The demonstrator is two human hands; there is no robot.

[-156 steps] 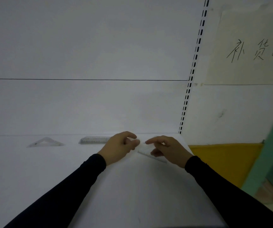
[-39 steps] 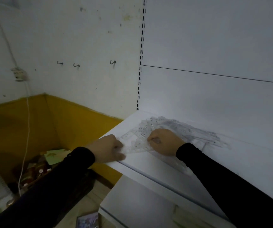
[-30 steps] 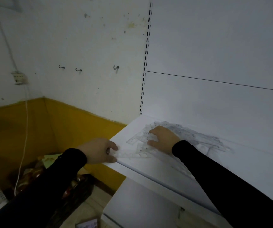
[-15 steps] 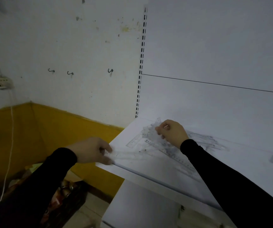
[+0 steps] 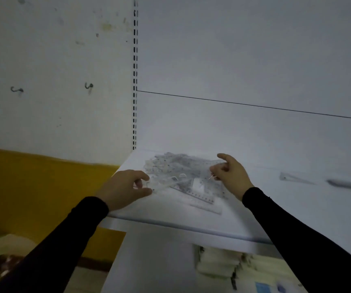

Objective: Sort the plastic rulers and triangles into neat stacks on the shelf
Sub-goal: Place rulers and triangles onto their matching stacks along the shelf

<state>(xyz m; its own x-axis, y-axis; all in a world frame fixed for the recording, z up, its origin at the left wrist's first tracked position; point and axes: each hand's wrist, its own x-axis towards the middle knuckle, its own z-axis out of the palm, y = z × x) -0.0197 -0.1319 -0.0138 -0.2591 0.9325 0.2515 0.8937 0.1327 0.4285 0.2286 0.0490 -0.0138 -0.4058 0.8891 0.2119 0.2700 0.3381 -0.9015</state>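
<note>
A loose heap of clear plastic rulers and triangles (image 5: 178,172) lies at the left end of the white shelf (image 5: 191,220), close to its back left corner and spreading toward the front edge. One long clear ruler (image 5: 168,183) sticks out of the heap toward the left edge, and the left hand (image 5: 126,188) pinches its near end between thumb and curled fingers. The right hand (image 5: 229,174) is at the heap's right side, fingers curled; it seems to pinch a thin clear piece at its fingertips, though blur makes that uncertain. Both arms wear black sleeves.

Farther right along the shelf, well apart from the heap, lie a single clear triangle (image 5: 293,178) and, beyond it, a blurred long ruler stack (image 5: 349,184).

Behind the shelf stands a white back panel, with a slotted upright (image 5: 135,81) at its left edge. Left of that, a stained white wall carries small hooks (image 5: 89,86) above a yellow band (image 5: 33,187). Below the shelf, folded pale goods (image 5: 216,263) sit on a lower level.
</note>
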